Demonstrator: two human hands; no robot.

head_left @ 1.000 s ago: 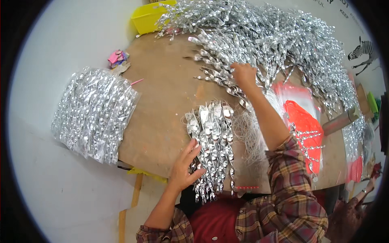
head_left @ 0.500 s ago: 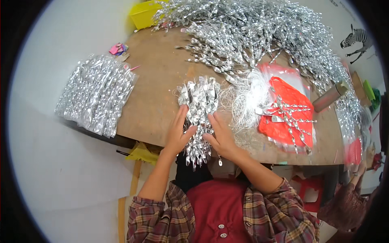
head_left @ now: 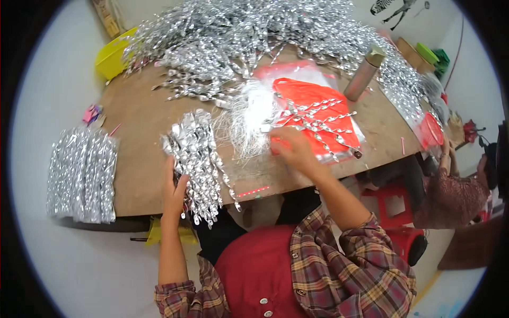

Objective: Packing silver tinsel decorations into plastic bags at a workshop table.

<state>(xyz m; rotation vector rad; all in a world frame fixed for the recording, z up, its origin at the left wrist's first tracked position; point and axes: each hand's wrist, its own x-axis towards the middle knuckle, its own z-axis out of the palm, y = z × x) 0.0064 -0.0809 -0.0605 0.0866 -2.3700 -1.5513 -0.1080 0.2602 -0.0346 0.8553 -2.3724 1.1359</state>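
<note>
where silver sprigs (head_left: 197, 159) overhang the table edge (head_left: 159, 208), left hand (head_left: 174, 195)

Brown wooden surface (head_left: 143, 138) covered at its far side by a heap of silver spiral sprigs (head_left: 238, 37), a bundle of sprigs (head_left: 199, 159) laid at its near edge, red plastic bags (head_left: 313, 100) and a metal flask (head_left: 363, 74) set to the right.

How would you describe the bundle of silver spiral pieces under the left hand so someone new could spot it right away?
Start at the round wooden table and go to its near edge. There the left hand rests on a tight bundle of silver spirals whose ends overhang the edge. Unlike the loose silver heap at the far side, it is gathered and lies alone.
</note>
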